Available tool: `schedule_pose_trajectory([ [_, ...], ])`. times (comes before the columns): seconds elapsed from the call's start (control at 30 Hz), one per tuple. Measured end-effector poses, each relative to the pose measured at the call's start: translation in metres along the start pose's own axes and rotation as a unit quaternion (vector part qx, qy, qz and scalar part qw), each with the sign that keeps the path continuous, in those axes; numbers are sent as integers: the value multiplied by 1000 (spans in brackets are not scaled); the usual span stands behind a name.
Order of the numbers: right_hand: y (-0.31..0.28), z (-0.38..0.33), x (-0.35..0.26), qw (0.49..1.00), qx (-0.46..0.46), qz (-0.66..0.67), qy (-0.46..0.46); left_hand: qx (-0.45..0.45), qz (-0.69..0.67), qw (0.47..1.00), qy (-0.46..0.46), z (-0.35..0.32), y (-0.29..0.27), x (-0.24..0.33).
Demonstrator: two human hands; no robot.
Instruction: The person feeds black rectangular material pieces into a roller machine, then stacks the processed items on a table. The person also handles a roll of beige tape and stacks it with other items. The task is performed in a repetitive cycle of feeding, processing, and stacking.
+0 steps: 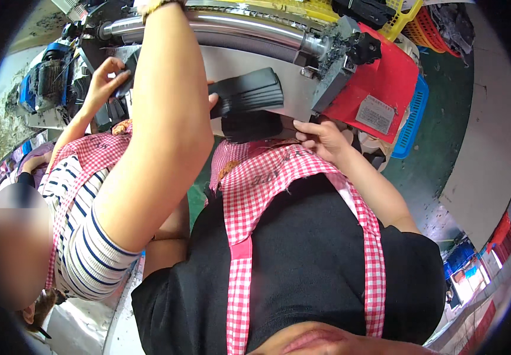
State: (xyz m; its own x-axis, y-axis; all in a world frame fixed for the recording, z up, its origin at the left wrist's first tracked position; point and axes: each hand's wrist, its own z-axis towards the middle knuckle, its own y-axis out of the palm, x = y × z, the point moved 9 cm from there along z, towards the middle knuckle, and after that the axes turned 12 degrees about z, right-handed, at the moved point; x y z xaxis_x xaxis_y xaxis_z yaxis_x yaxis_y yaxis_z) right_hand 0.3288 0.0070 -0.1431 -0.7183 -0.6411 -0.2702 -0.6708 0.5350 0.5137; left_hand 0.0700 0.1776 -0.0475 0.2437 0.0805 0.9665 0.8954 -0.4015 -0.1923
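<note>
A fanned stack of flat black strips point(249, 92) lies over the pale metal plate in front of the machine. My left hand point(213, 102) grips its left end; only the fingertips show, the rest being hidden behind a co-worker's arm point(172, 89). Just below the stack is a darker black bundle point(251, 126), close to my apron. To the right of it, at the near edge of the metal plate point(297, 89), my right hand point(325, 139) is closed, thumb against curled fingers. What it pinches, if anything, I cannot make out.
Beyond the plate runs a shiny steel roller point(243, 32) with a dirty end bracket point(344, 59). A red panel point(380, 83) and a blue basket point(412, 118) are at the right. The co-worker's other hand point(106, 86) holds a dark piece at the left.
</note>
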Motion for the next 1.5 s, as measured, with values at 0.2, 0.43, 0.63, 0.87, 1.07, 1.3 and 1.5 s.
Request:
schedule_pose_trajectory([
  [0.2,-21,11,25,999,36,-37,-13,-42,263,964,-1,-8,19,7],
  [0.43,-49,5,29,965,138,-207,-84,2,202,979,-21,-19,25,0],
  [0.63,-52,1,32,962,112,-227,-105,-8,97,994,-55,-25,35,-9],
  [0.87,28,-113,-48,696,-174,-695,-49,-2,315,949,1,-26,21,1],
  [1.07,163,-139,-252,688,-152,-567,-425,8,390,920,-43,-13,13,-3],
  [1.3,203,54,-189,576,-275,-761,-117,9,302,953,-13,15,29,40],
  [1.5,196,75,-196,593,-281,-743,-136,-37,97,993,-52,1,30,19],
])
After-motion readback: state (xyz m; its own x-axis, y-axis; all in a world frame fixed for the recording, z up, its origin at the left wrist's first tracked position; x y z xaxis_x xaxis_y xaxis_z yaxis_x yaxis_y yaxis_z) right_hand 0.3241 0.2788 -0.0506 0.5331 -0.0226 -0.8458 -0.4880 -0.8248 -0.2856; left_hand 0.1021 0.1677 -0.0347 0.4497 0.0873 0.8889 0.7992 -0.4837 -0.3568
